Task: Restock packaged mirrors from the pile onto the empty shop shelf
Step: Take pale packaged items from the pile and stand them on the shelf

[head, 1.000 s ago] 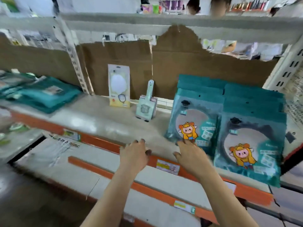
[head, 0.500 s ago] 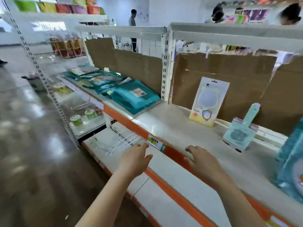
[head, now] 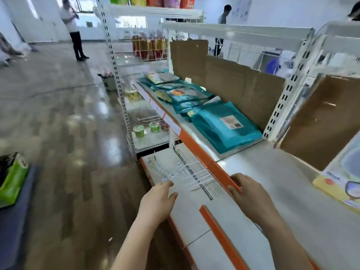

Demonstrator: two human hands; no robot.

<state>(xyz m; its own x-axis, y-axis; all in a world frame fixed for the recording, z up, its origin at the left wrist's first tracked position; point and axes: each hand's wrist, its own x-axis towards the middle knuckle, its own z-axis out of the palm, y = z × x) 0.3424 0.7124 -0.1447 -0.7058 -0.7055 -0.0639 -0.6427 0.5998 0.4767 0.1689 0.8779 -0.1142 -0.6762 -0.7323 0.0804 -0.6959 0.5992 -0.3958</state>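
Note:
A pile of teal packaged mirrors (head: 224, 126) lies flat on the shelf section to the left, with more teal and printed packs (head: 175, 94) scattered behind it. The pale shelf (head: 292, 182) in front of me is mostly bare; a yellow-and-white mirror pack (head: 342, 178) leans on the cardboard backing at the right edge. My left hand (head: 157, 201) hovers over the lower shelf, fingers loosely curled, holding nothing. My right hand (head: 251, 197) is at the shelf's orange front edge (head: 210, 162), fingers relaxed and empty.
Brown cardboard (head: 243, 88) lines the shelf back. White wire dividers (head: 187, 174) lie on the lower shelf. Green cups (head: 139, 131) sit on a low shelf at left. A green bag (head: 13, 180) lies on the floor. People (head: 73, 28) stand across the glossy floor.
My view has swung left: the upright teal pig-print packs and the green hand mirror have left the frame, and the flat teal pile is now central. Both hands stay empty near the shelf edge.

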